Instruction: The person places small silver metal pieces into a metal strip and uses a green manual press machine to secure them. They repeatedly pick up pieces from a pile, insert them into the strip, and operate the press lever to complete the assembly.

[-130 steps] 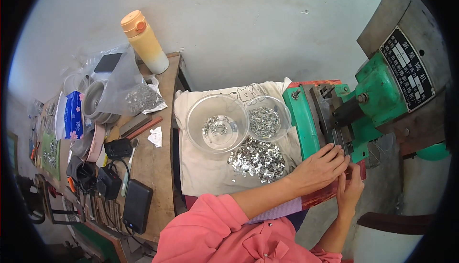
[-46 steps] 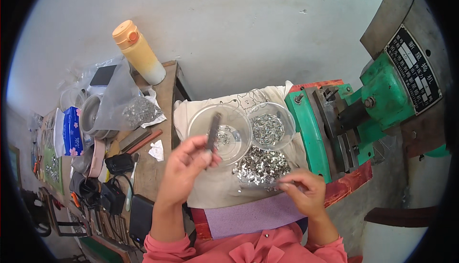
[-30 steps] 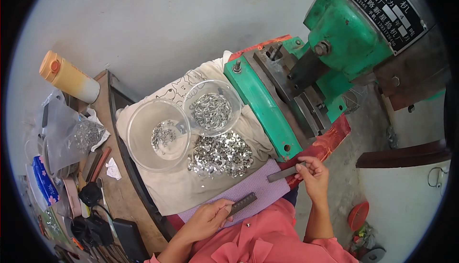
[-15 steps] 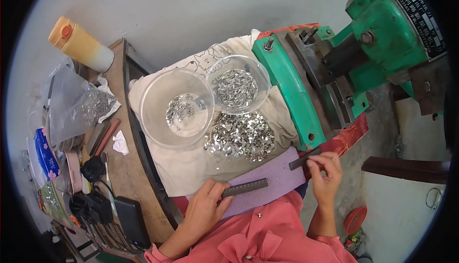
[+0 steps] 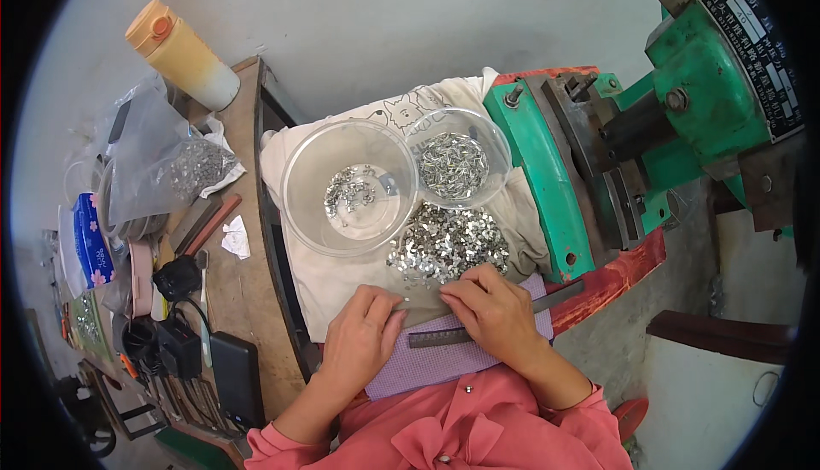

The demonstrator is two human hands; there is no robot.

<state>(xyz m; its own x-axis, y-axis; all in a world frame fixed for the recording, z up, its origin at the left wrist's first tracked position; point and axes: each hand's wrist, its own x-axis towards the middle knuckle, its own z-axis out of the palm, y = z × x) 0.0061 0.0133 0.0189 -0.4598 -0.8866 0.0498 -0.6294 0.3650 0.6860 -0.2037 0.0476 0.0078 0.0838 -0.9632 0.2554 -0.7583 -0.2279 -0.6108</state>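
Note:
My left hand point(image 5: 363, 337) is at the near edge of the beige cloth, thumb and fingers drawn together beside one tiny bright metal piece point(image 5: 406, 301). At the near side of a heap of small shiny metal pieces point(image 5: 453, 243), my right hand point(image 5: 495, 312) is closed in a pinch. Whatever either hand holds is too small or hidden. A dark notched strip point(image 5: 437, 338) lies on the purple mat point(image 5: 397, 372), its right end beneath my right hand. Another dark strip point(image 5: 559, 296) rests by the mat's right edge.
Beyond the heap stand a large clear tub point(image 5: 295, 201) with few metal pieces and a smaller clear tub point(image 5: 501, 158) holding many. A green press point(image 5: 547, 188) rises at the right. The left-hand table point(image 5: 243, 299) carries a yellow bottle point(image 5: 184, 55), plastic bag point(image 5: 145, 162) and black box point(image 5: 237, 376).
My left hand has let go of the notched strip, my right hand of the other strip. Both hands have come together near the heap. The view has shifted slightly.

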